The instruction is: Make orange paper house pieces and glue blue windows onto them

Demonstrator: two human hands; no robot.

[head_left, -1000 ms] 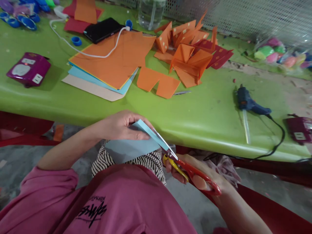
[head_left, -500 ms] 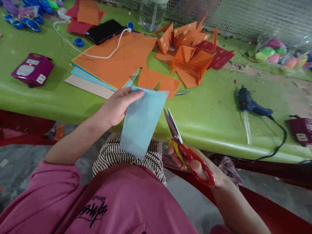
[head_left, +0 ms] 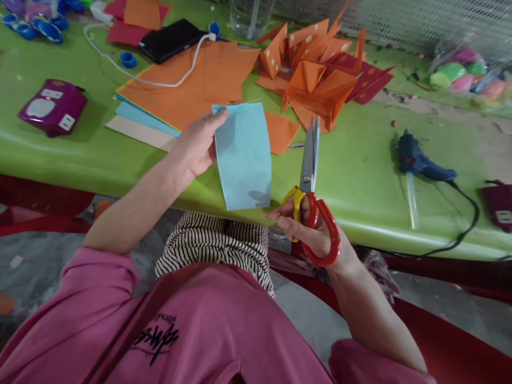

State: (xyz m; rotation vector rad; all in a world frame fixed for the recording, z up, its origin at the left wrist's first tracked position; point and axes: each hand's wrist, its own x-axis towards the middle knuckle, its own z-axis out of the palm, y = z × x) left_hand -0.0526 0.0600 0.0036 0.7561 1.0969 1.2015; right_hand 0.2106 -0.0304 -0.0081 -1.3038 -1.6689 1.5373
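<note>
Between the thumb and fingers of my left hand [head_left: 202, 140] is the upper left corner of a light blue sheet of paper [head_left: 244, 160], hanging above the table's front edge. My right hand [head_left: 310, 226] carries a pair of scissors [head_left: 309, 176] with one red and one yellow handle; the blades point up and are slightly apart. The scissors are to the right of the paper, not touching it. My right thumb and fingertips are near the paper's lower right corner. Behind the blue paper lie orange sheets [head_left: 180, 98] and a cut orange piece [head_left: 282, 133].
Folded orange paper shapes [head_left: 316, 80] stand at the back, with a black phone [head_left: 172, 40] on a white cable to their left. A glue gun [head_left: 420, 160] lies on the right. A purple socket box [head_left: 52, 106] sits at left on the green table [head_left: 360, 213].
The blue paper has been raised and turned more upright. My right hand has moved up, and the scissors' blades have swung to point away from me, handles shifted in the hand.
</note>
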